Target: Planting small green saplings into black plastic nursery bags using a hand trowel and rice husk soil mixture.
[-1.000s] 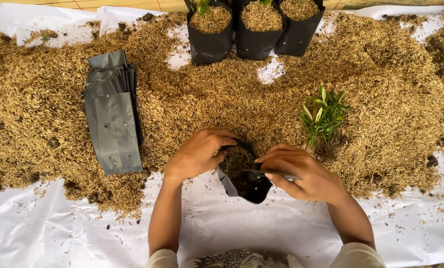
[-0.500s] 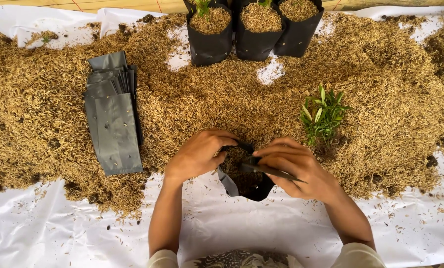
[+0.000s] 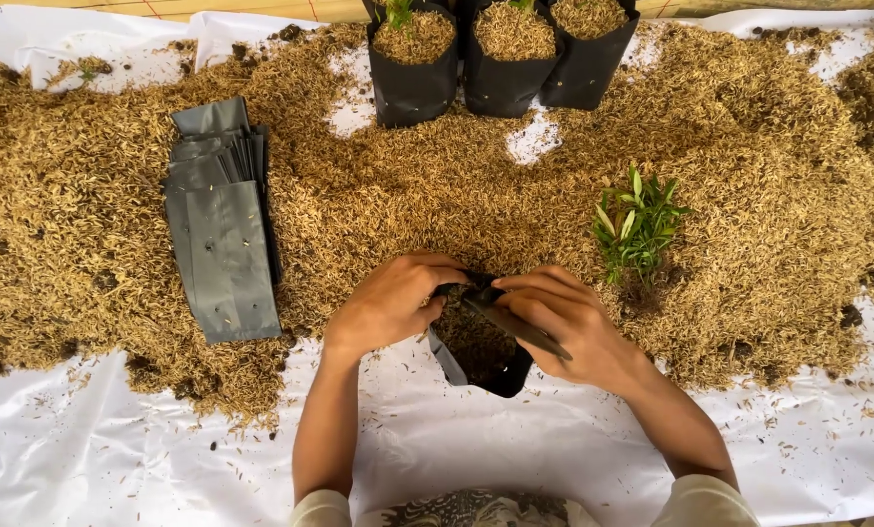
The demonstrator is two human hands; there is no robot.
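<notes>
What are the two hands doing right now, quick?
Left hand: closed on the rim of the small black grow bag.
Right hand: gripping the same bag's opposite rim.

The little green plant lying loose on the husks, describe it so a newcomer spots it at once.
Start at the wide bed of tan husks on the white sheet. Just beyond the right hand lies a small seedling. It alone lies unbagged; other greenery sits in the filled black bags at the far edge.
</notes>
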